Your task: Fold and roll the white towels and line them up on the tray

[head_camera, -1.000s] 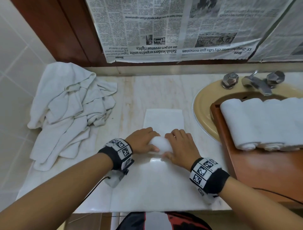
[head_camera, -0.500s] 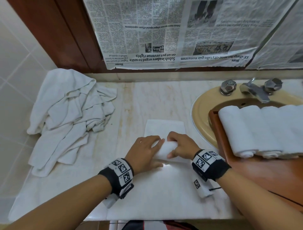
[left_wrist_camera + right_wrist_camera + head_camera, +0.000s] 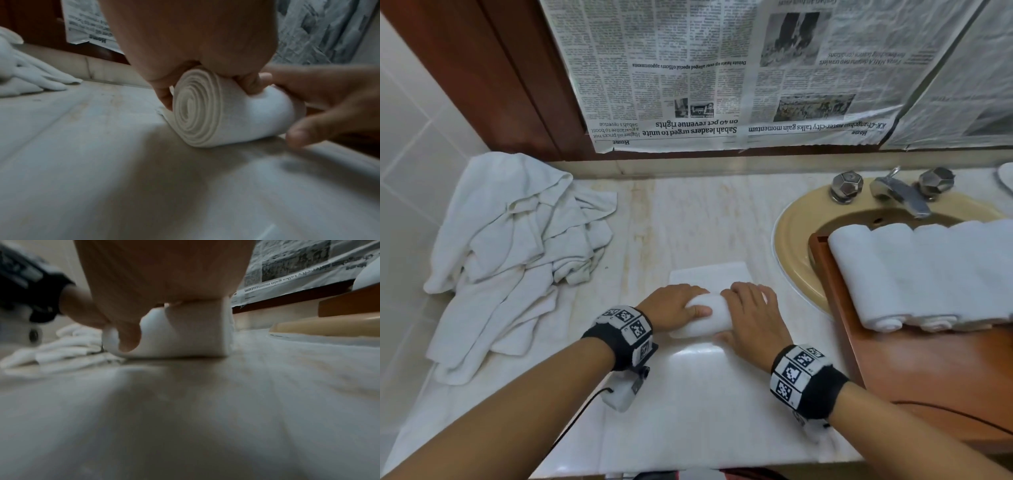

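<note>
**Rolling the towel: the flat tail is getting shorter**

Head view: since the earlier frames the roll (image 3: pixel 700 317) is travelling away from the person along the bench (image 3: pixel 688 222), and the flat strip of towel (image 3: pixel 709 274) ahead of it is looking shorter than before. The left hand (image 3: pixel 676 306) and the right hand (image 3: pixel 751 317) are both curling over the roll, thumbs tucked against its near side. To the right, the wooden tray (image 3: pixel 914 370) is sitting across the sink (image 3: pixel 791 246), carrying a row of finished rolls (image 3: pixel 914 274) side by side. A heap of unfolded towels (image 3: pixel 517 246) is waiting at the left.

Left wrist view: the left hand (image 3: pixel 195 48) is gripping the roll (image 3: pixel 207 112) from above, and the spiral end is showing tight, even layers.

Right wrist view: the right hand (image 3: pixel 156 288) is clasping the roll (image 3: pixel 185 331), thumb pressing its front face.

The rolling step is in hand and seems near its end. The next move probably calls for even pressure from both hands, so the ends stay flush, then a lift across to the tray.
</note>
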`<action>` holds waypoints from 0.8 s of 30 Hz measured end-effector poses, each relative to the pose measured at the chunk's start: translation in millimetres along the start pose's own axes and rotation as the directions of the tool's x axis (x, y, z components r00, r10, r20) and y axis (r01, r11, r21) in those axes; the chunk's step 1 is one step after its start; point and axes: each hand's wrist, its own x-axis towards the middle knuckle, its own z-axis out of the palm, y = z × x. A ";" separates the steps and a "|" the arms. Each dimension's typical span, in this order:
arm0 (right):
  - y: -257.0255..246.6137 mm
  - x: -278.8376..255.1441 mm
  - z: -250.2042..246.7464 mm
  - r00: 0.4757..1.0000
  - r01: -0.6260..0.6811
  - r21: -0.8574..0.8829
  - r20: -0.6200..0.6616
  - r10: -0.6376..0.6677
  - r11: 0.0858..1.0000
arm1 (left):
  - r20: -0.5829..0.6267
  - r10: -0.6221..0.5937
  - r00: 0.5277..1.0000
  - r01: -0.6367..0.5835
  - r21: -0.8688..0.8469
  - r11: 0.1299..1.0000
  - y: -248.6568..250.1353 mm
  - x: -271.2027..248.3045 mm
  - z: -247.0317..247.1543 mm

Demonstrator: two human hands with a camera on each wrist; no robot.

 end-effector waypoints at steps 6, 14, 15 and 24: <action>10.0 37.2 -21.7 0.967 -0.012 0.078 0.254 -0.008 0.997 | -0.169 -0.058 0.984 0.081 0.131 0.988 8.2 7.7 -12.6; 22.0 93.8 -43.6 0.803 -0.256 0.290 0.594 0.036 0.922 | -0.169 0.067 0.983 0.030 0.514 0.857 10.0 3.2 8.7; 21.6 96.4 -42.3 0.813 -0.226 0.269 0.582 0.029 0.936 | -0.169 0.074 0.983 0.024 0.517 0.856 8.9 7.5 5.1; 14.3 50.9 -18.6 0.951 -0.026 -0.021 0.307 0.031 0.999 | 0.220 0.048 0.974 -0.081 0.146 0.986 9.1 30.4 -39.9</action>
